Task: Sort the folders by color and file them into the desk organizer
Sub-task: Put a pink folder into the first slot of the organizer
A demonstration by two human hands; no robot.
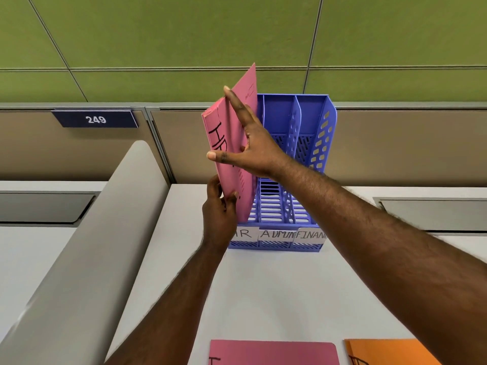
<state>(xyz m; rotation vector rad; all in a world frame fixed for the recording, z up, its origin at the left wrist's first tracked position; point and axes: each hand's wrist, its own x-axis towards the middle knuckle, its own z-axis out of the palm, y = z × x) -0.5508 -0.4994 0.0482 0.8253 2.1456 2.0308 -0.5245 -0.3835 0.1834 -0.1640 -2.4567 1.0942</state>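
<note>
Two hands hold one pink folder (pixel 232 143) upright at the leftmost compartment of the blue desk organizer (pixel 287 180). The left hand (pixel 220 209) grips the folder's lower edge, fingers curled round it. The right hand (pixel 250 143) lies against the folder's face with fingers straight and spread, thumb across the front. The folder's lower end sits inside the compartment; its top leans left. White labels (pixel 279 234) run along the organizer's front. A second pink folder (pixel 274 354) and an orange folder (pixel 390 353) lie flat on the surface (pixel 263 299), well apart from the organizer.
</note>
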